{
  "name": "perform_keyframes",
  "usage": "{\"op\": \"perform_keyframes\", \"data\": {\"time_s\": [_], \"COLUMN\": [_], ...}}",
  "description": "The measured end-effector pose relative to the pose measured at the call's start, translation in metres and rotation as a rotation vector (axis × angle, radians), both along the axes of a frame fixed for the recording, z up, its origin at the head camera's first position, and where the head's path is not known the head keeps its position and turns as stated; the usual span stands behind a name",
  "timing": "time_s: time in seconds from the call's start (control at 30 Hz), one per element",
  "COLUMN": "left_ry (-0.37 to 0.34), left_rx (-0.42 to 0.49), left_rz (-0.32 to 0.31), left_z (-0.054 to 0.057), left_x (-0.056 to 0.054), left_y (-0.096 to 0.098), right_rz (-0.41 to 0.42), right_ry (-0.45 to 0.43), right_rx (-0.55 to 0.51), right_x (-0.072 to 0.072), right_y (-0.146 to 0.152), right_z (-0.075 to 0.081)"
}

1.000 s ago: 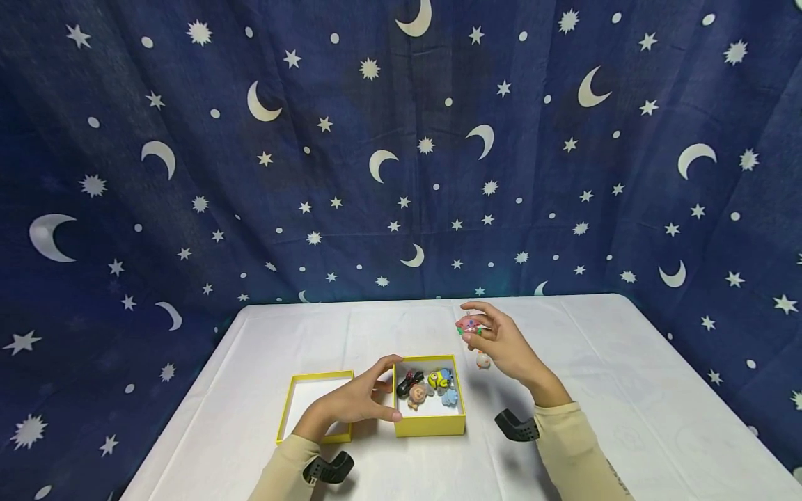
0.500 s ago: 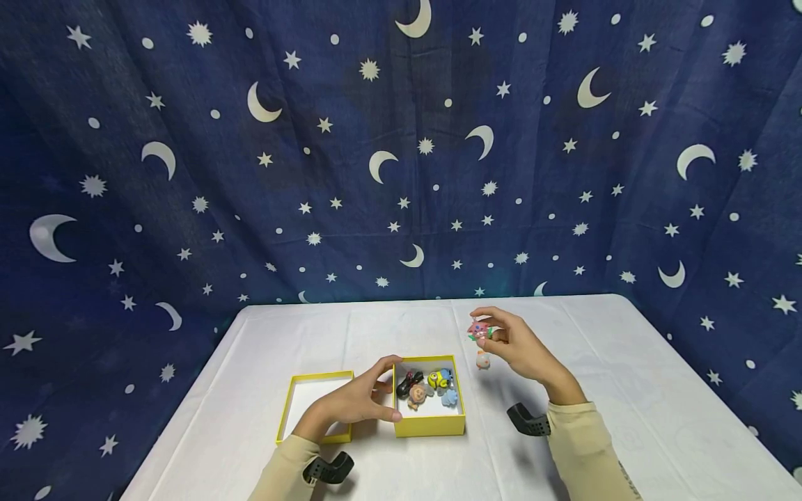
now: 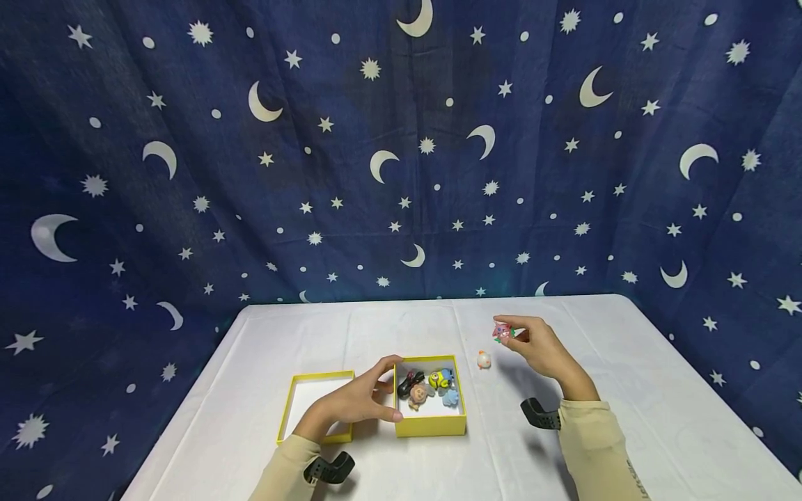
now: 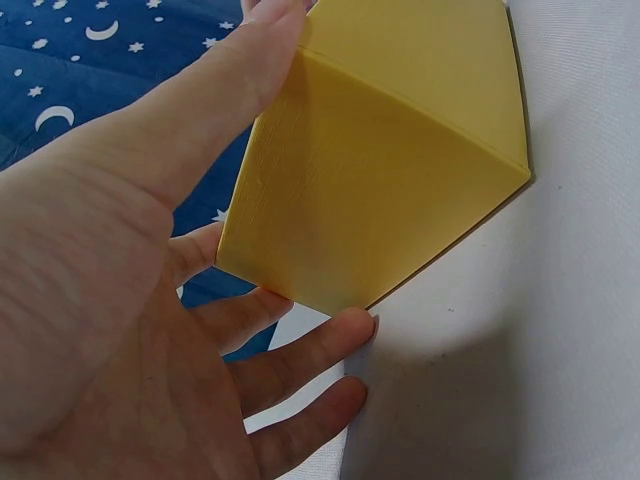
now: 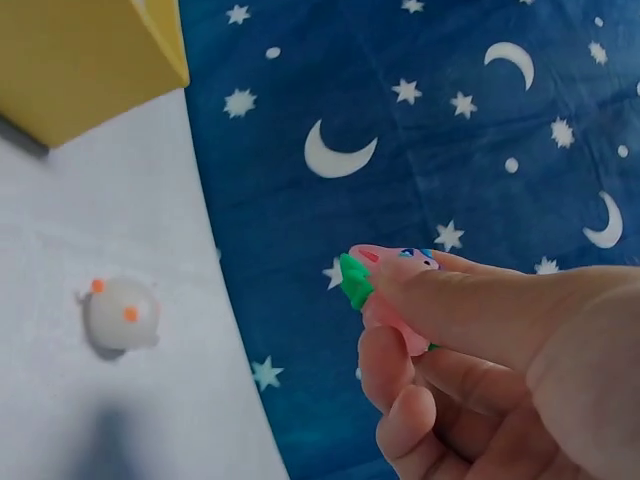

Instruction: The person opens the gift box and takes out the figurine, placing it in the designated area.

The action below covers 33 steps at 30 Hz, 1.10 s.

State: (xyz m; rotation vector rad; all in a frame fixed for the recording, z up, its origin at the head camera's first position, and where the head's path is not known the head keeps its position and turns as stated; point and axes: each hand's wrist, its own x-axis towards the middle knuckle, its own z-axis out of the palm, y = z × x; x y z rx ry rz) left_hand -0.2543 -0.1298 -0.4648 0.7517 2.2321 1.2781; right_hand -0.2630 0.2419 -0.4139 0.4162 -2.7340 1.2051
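Note:
My right hand (image 3: 544, 349) pinches a small pink toy figure (image 3: 503, 332) with green parts between thumb and fingers, raised over the table. In the right wrist view, the thumb covers part of the pink figure (image 5: 395, 315). A small white round toy with orange spots (image 3: 484, 360) lies on the table left of that hand. My left hand (image 3: 357, 400) holds the left side of an open yellow box (image 3: 431, 426), thumb at the near corner, fingers at the far one. Inside lie a yellow minion figure (image 3: 441, 378), a brown animal figure (image 3: 418, 395), a dark toy (image 3: 406, 387) and a light blue one (image 3: 450, 397).
The box's yellow-rimmed lid (image 3: 321, 376) lies left of the box, partly behind my left hand and forearm. A white cloth covers the table (image 3: 626, 390). Behind its far edge hangs a dark blue curtain (image 3: 351, 174) with moons and stars.
My right hand has moved right with the pink figure, away from the box, leaving the white toy in full view. The left hand and the box have stayed put.

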Motion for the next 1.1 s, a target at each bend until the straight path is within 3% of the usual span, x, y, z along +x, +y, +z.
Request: {"op": "perform_keyframes", "data": {"time_s": [0.37,0.83,1.1], "left_ry": [-0.008,0.001,0.005], "left_rx": [-0.003,-0.005,0.001], "left_rz": [0.007,0.002,0.0], "left_z": [0.001,-0.001,0.002], "left_x": [0.002,0.001,0.002], "left_y": [0.0,0.0,0.001], "right_rz": [-0.027,-0.039,-0.081], "right_ry": [-0.046,-0.126,-0.229], "right_rx": [-0.039,0.036,0.011], "right_x": [-0.004,-0.015,-0.018], "right_y": [0.007,0.009,0.006], "right_z": [-0.02,-0.046,-0.056]}}
